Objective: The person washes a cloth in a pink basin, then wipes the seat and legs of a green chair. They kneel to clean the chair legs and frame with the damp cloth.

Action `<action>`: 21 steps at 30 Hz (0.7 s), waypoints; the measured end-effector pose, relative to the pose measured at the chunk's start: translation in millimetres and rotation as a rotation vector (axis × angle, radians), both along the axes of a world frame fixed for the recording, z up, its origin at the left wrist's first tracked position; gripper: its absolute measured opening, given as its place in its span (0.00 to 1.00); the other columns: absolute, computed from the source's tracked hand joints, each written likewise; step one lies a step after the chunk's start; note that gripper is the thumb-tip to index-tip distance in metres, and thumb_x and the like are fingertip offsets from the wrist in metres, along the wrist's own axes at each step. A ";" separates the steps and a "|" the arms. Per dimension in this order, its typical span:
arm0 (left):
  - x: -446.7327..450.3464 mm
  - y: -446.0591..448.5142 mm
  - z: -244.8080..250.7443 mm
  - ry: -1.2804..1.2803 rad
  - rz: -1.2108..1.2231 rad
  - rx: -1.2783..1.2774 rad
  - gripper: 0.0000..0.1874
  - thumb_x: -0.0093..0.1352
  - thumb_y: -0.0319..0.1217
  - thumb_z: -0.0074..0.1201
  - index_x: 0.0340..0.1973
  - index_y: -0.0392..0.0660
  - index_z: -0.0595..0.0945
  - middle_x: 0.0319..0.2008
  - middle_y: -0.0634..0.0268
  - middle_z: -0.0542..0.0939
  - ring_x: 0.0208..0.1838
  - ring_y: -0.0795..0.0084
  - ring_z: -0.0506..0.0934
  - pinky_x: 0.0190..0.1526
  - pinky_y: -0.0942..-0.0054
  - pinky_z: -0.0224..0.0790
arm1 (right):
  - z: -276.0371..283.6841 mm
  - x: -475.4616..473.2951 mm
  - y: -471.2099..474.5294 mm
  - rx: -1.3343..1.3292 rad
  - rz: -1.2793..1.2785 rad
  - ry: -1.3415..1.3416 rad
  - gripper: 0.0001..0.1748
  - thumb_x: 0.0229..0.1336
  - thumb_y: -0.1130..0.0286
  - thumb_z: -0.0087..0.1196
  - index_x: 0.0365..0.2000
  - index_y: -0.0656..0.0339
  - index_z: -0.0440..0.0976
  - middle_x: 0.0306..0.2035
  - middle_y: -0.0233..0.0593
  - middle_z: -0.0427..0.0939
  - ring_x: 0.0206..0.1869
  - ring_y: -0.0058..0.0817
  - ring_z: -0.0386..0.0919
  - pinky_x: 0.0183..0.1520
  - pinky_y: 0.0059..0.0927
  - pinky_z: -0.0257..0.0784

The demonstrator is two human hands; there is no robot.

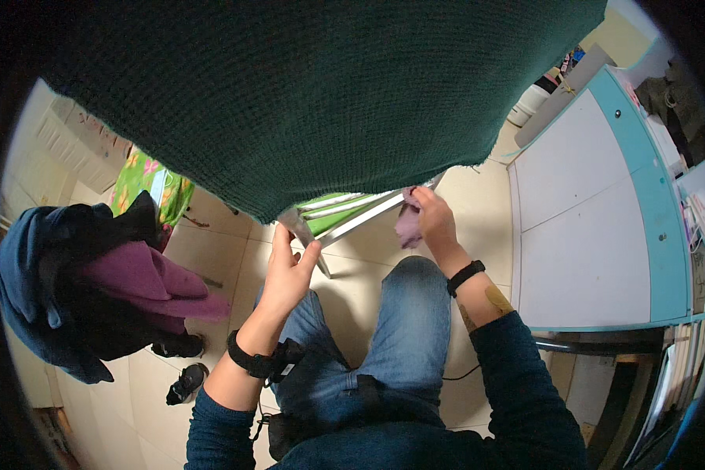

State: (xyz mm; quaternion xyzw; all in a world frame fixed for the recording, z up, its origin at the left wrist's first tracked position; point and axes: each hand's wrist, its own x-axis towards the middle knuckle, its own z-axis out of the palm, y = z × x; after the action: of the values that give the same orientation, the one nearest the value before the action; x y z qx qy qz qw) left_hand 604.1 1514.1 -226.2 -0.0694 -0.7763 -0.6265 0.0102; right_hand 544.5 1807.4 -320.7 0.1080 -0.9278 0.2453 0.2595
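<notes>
A dark green knitted fabric (pixel 329 106) hangs across the top of the view, its lower edge above a pale metal frame (pixel 361 222). My left hand (pixel 291 267) has its thumb and fingers around the frame's near left corner, at the fabric's edge. My right hand (pixel 437 223) pinches a small mauve cloth (pixel 409 228) close to the frame's right part, just under the fabric. The cloth hangs down from the fingers. Green material shows between the frame's bars. How the fabric is held up is hidden.
Dark blue and purple clothes (pixel 147 276) are heaped at the left, with black shoes (pixel 187 383) on the tiled floor beside them. A green flowered cover (pixel 144 185) lies behind. At right stands a white and turquoise cabinet (pixel 587 217).
</notes>
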 end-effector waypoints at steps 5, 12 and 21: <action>-2.3 -1.6 -0.4 0.027 -0.010 -0.002 0.22 0.69 0.25 0.49 0.58 0.38 0.64 0.49 0.57 0.72 0.47 0.73 0.72 0.36 0.77 0.71 | -0.6 2.6 -27.4 -0.084 -0.109 0.335 0.21 0.48 0.82 0.46 0.47 0.64 0.72 0.49 0.49 0.75 0.48 0.47 0.75 0.51 0.39 0.72; -6.6 -7.6 0.3 0.135 0.043 -0.367 0.12 0.73 0.31 0.46 0.49 0.39 0.70 0.39 0.52 0.77 0.43 0.61 0.76 0.48 0.67 0.67 | 3.5 -4.3 -1.4 -0.038 -0.185 0.020 0.14 0.52 0.79 0.44 0.40 0.67 0.74 0.47 0.52 0.75 0.45 0.51 0.75 0.50 0.43 0.71; -12.0 -5.8 -12.5 0.221 0.039 -0.467 0.12 0.73 0.31 0.46 0.49 0.37 0.70 0.43 0.52 0.74 0.44 0.61 0.74 0.48 0.67 0.66 | -6.5 8.8 -14.9 -0.099 -0.143 0.049 0.18 0.50 0.80 0.47 0.43 0.66 0.73 0.49 0.50 0.75 0.49 0.47 0.75 0.51 0.42 0.72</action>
State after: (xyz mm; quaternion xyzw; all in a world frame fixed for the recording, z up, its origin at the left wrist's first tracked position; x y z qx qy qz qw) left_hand 592.1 1508.3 -238.6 -0.1227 -0.8953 -0.4185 0.0907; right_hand 553.3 1792.5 -327.1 0.0345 -0.9133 0.2691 0.3038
